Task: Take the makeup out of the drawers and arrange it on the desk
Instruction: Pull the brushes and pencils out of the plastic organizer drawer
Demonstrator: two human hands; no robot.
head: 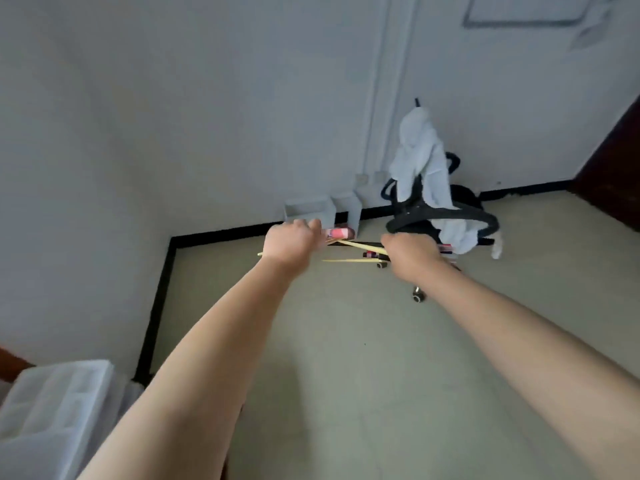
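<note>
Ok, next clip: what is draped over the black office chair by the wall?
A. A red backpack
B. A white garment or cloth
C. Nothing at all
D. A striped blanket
B: a white garment or cloth hangs over the back of the black office chair standing against the wall, beyond the person's right hand.

Both arms are reaching out over the floor. The left hand [289, 242] is gripping a pink tube [341, 233] and thin yellow sticks [349, 260]; the right hand [410, 249], at its 3 o'clock, is gripping several more items. A black chair [446, 216] is standing at 1 o'clock.
</note>
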